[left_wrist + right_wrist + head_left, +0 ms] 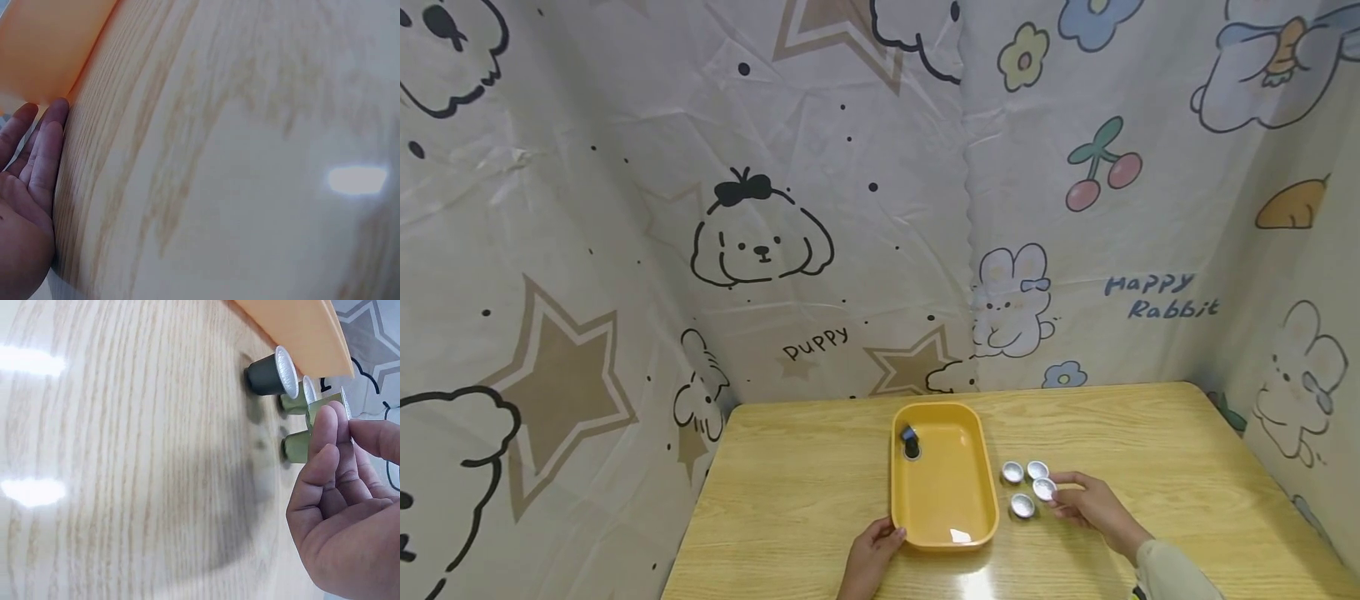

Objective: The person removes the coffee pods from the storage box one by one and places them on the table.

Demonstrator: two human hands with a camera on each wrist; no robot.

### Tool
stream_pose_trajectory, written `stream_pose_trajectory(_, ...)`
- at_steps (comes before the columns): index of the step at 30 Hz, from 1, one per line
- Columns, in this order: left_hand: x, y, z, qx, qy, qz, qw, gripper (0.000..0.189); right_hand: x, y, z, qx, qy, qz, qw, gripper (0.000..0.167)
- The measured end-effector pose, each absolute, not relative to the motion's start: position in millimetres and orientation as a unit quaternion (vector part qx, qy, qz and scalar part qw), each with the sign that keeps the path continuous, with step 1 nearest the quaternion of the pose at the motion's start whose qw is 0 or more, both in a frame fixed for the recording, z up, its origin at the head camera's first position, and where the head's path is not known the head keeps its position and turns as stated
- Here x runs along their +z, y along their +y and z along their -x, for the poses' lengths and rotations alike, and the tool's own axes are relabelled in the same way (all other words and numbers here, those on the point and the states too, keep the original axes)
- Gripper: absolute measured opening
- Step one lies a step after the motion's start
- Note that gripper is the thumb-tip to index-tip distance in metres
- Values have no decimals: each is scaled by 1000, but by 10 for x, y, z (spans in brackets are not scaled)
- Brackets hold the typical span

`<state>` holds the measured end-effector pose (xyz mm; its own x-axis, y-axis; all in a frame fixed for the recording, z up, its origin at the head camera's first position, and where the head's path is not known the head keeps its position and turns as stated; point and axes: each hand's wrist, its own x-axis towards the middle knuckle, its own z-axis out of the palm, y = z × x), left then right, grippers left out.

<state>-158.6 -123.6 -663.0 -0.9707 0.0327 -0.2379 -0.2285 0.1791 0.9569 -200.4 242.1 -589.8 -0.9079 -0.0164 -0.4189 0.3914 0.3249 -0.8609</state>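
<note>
Wooden tabletop [790,475], left hand [872,553] straight-fingered against tray [943,496], right hand [1093,505] tight on capsule [1042,489].

tray [943,500]: 1 | capsules [1022,506] outside tray: 4 | hands [1096,507]: 2 | table [805,467]: 1

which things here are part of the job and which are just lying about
Part of the job, it seems:
pod held by the right hand
three pods standing beside the tray
tray, with the left hand at its corner
perhaps the dark things inside it, too small to name

Just surroundings:
table
printed cloth
</note>
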Motion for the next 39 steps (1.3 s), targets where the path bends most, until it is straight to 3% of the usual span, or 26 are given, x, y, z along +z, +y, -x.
stream_pose_trajectory(16, -6601, -1225, 1580, 640, 754, 83, 121, 61, -6129, 2546, 1942, -581, 781, -138, 183, 49)
stream_pose_trajectory(39, -6601, -1233, 1587, 647, 750, 77, 118, 59, -6239, 2516, 1896, -597, 768, -132, 191, 50)
